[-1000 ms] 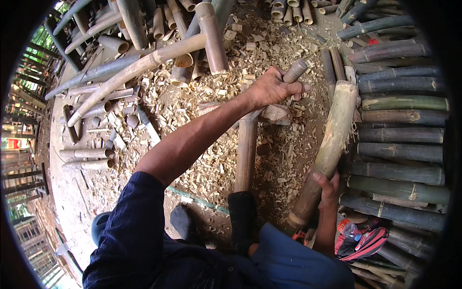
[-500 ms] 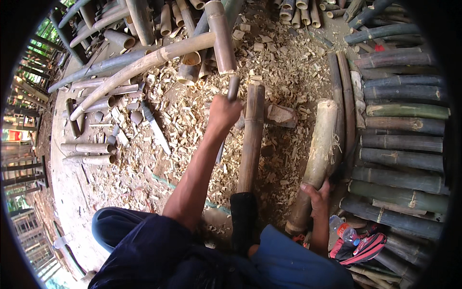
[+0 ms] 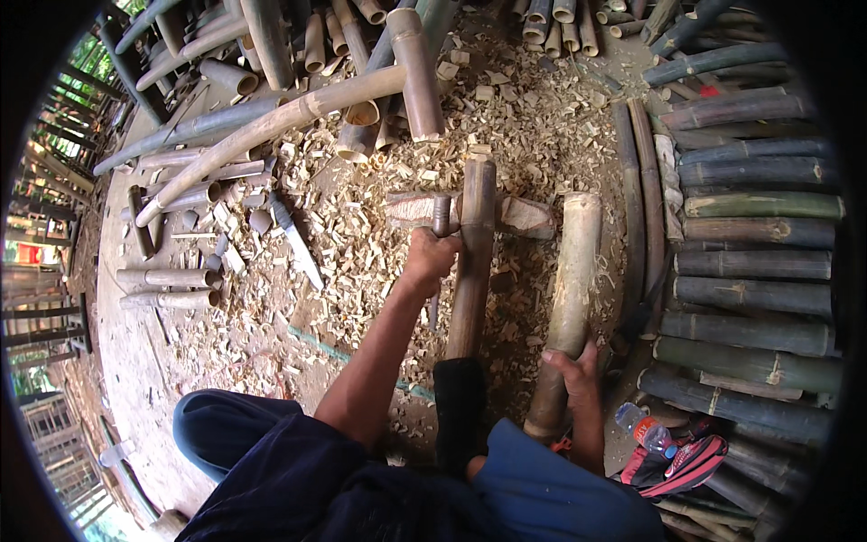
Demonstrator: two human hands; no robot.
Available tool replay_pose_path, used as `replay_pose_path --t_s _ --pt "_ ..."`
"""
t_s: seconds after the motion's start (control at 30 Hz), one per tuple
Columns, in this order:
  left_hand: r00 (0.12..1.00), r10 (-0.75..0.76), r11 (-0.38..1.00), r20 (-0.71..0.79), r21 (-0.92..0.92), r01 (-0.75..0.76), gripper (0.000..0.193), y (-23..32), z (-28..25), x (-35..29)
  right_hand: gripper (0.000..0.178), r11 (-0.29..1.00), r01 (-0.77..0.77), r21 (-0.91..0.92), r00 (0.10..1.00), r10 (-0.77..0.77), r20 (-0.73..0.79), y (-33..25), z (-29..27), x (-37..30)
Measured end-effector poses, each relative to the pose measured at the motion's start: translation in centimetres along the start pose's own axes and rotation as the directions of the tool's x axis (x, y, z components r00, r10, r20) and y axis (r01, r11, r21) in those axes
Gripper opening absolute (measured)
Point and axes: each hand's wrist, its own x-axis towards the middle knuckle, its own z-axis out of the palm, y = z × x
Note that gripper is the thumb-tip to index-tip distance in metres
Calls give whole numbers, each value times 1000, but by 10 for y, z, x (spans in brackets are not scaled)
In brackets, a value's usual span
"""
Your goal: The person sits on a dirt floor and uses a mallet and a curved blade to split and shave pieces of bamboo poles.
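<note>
My left hand (image 3: 432, 259) is closed around a chisel (image 3: 441, 215), held upright just left of an upright-lying bamboo pole (image 3: 470, 271). The chisel's handle shows above my fist and its thin dark shaft below. In my right hand (image 3: 581, 363) is a thick, pale bamboo length (image 3: 576, 262), gripped near its darker lower end, with a frayed, peeled surface. My foot in a dark sock (image 3: 459, 406) rests on the near end of the pole. The pole's far end lies across a rough wooden block (image 3: 526, 218).
Wood chips (image 3: 361, 217) cover the ground. A dark-handled knife (image 3: 302, 253) lies left. A T-shaped bamboo piece (image 3: 417, 81) stands beyond the pole. Dark bamboo poles (image 3: 754, 262) line the right, near a plastic bottle (image 3: 643, 429) and a red-and-black bag (image 3: 682, 470).
My left hand with the chisel has come nearer to me and closer to the pole, uncovering the block's left part. My right hand has shifted the thick bamboo length slightly left.
</note>
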Motion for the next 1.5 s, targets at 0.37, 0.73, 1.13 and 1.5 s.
replay_pose_path --t_s 0.37,0.73,1.13,1.5 --pt "750 481 869 455 -136 -475 28 164 60 -3 68 994 106 -41 994 -106 -6 4 -3 4" --pt "724 446 792 527 145 -594 38 138 94 21 67 999 31 -21 999 -32 -31 8 -9 2" --pt "616 667 650 420 77 -756 38 174 66 20 71 1000 12 4 999 -11 -43 -3 -4 3" --pt "774 578 813 258 -94 -575 46 216 53 38 71 992 84 -95 994 -91 -67 2 -6 1"
